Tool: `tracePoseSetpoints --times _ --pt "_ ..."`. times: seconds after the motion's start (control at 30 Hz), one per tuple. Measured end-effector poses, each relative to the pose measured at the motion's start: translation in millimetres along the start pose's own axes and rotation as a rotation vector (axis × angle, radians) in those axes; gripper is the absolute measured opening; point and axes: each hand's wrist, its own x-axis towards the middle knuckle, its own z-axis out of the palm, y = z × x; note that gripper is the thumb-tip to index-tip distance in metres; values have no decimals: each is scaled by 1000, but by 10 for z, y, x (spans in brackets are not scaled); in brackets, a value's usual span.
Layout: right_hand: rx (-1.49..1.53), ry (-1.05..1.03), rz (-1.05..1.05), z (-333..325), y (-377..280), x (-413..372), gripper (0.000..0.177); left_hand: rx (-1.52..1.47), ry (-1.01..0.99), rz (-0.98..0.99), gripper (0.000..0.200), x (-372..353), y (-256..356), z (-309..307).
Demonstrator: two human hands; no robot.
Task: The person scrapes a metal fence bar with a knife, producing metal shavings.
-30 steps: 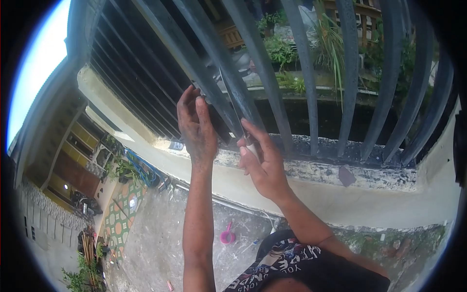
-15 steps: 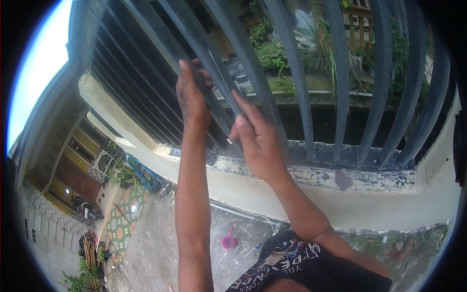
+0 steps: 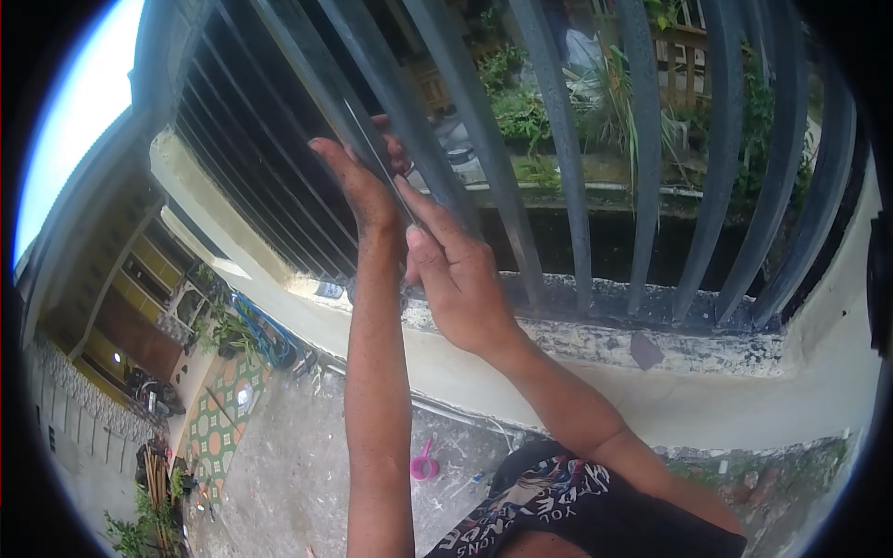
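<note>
Thin pale blade-like strip (image 3: 379,160) lies flat along a dark grey metal fence bar (image 3: 318,73), in the left half of the fence and well above the wall ledge.

Left hand (image 3: 358,191) is closed round that bar, fingers (image 3: 393,141) hooked behind it. The palm side presses the strip's upper part to the metal, likely to stop it sliding or flexing.

Right hand (image 3: 456,279) sits just below, beside the left wrist. Its forefinger stretches up along the strip with the thumb against it, so the lower end looks pinched, though the contact is partly hidden. The hands are close together, one above the other. The two-hand hold reads as bracing a thin, bendy thing at both ends.

Long axis runs with the bar. The lower end points toward the right hand and the ledge, the upper end up-left toward the fence's top edge. Which end is the working tip, can't tell.

Neighbouring bars stand on either side, their feet set in the flaking painted concrete ledge (image 3: 595,325). Green plants (image 3: 521,107) show behind the fence. Below is bare concrete ground with a pink plastic scoop (image 3: 423,462) and a green-and-orange patterned mat (image 3: 219,418). A black printed shirt (image 3: 558,507) is at the bottom edge.
</note>
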Motion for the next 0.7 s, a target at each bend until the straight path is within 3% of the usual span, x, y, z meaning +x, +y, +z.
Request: tracePoseSetpoints --times 0.1,0.37,0.43,0.5,0.7 --pt "-27 -45 221 34 82 48 47 -77 -52 4 91 -10 -1 -10" --pt "-55 -20 156 82 215 238 46 33 -103 16 62 27 -40 -74" --pt "-73 -16 95 81 251 252 46 17 -99 -3 61 29 -47 -86" --pt "-48 -58 191 50 178 269 46 21 -77 -31 62 11 -42 -75" --pt "-111 -61 185 51 195 310 44 106 -39 -40 61 34 -51 -71"
